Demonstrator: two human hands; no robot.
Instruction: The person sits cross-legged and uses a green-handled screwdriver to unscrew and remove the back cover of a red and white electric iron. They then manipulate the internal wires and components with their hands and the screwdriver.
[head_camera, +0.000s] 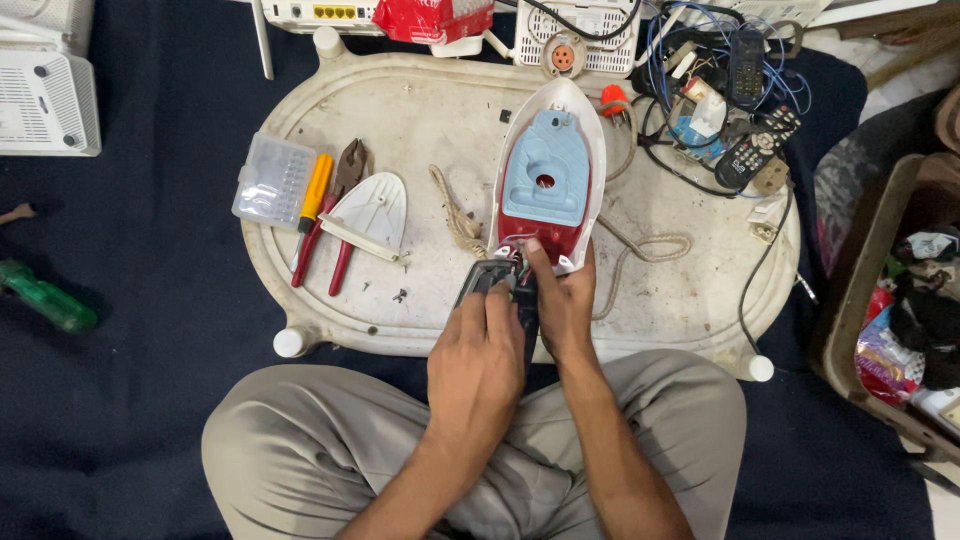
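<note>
A: Where's the iron?

B: Opened-up iron (548, 180), red and white shell with a light blue inner plate, lies flat on the white oval table (440, 110), nose pointing away from the person. Its rear end is at the table's near edge.

A: Hands?

B: Both at the iron's rear. Left hand (478, 365) is curled over a dark grey part (484, 277) just behind the iron and gripping it. Right hand (563, 300) rests against the rear right corner, fingertip pushed into the red wiring cavity. Can't tell if it's pinching a wire; the fingers hide that.

A: What else sits around the iron?

B: To its left: a white soleplate-shaped cover (372, 210), then red-handled pliers (335, 215), an orange-handled screwdriver (315, 190), and a clear bit box (272, 180) furthest out. A few loose screws (398, 294) near the cover. A braided beige cord (640, 245) runs just left of the iron and loops out on its right.

A: Beyond the nose?

B: Tangle of wires with two remotes (755, 150), up and right of the iron. Green-handled tool (45, 298) is off the table, far left, on the dark blue cloth (150, 300).
</note>
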